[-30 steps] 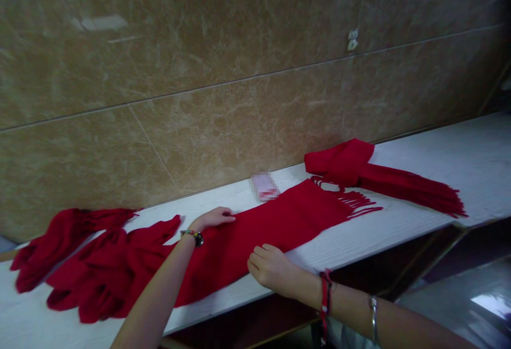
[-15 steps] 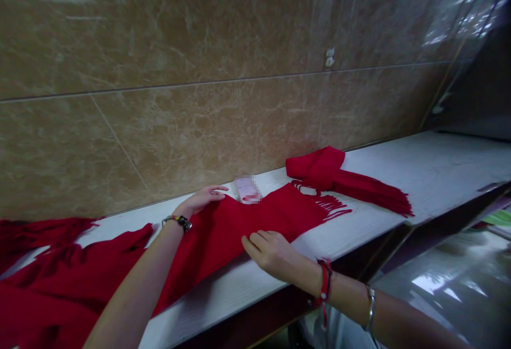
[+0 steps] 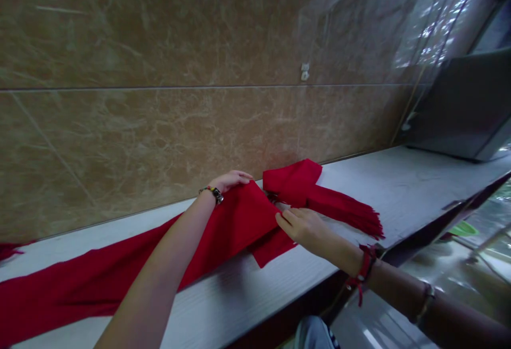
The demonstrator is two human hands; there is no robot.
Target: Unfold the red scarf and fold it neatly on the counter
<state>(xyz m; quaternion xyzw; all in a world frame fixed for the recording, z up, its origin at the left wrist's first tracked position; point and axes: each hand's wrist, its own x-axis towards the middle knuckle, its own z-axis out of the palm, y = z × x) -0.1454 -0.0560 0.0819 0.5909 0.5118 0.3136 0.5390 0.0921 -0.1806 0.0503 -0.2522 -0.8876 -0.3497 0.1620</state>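
A long red scarf (image 3: 223, 232) stretches along the white bench top, with its right end folded over on itself. My left hand (image 3: 231, 180), with a beaded bracelet at the wrist, is closed on the far corner of the fold near the wall. At the near corner, my right hand (image 3: 305, 229) pinches the scarf's edge between thumb and fingers. The fold is partly raised, and a layer of the same cloth shows beneath it. Just beyond my hands lies a folded red scarf (image 3: 293, 181) with its fringed end pointing right.
A brown marble-tiled wall (image 3: 159, 141) runs behind the white bench top (image 3: 223, 301). At the bench's far right stands a large dark box-shaped object (image 3: 459, 107). Another bit of red fringed cloth (image 3: 10, 250) shows at the left edge. Below right is a shiny floor.
Both hands have moved right along the scarf, drawing its cloth over toward the folded scarf. The phone by the wall is no longer visible. The view has shifted right.
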